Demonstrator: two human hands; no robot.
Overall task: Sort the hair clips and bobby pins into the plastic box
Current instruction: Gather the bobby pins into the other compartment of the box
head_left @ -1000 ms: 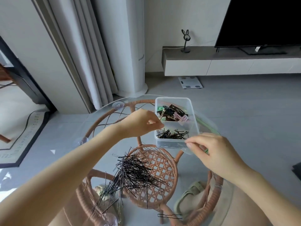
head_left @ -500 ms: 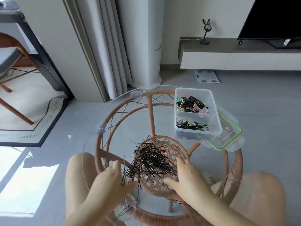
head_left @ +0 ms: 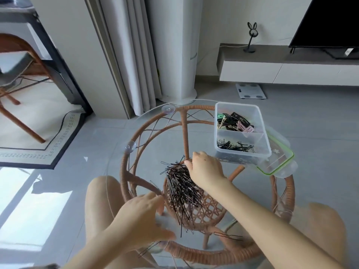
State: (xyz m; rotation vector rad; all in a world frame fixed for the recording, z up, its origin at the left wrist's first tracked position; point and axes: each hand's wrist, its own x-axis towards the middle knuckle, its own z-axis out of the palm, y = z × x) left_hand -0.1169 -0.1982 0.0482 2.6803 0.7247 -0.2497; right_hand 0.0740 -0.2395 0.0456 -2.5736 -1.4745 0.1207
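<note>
Blurred left hand [head_left: 143, 216], grip unclear

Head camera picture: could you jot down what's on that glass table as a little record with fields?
table: round glass top on a rattan frame
plastic box: far right, two compartments
far compartment: coloured hair clips
near compartment: a few bobby pins
lid: partly under the box
loose pile of bobby pins: centre of table
stray pin: near edge
left hand: beside pile
right hand: on pile's far end
</note>
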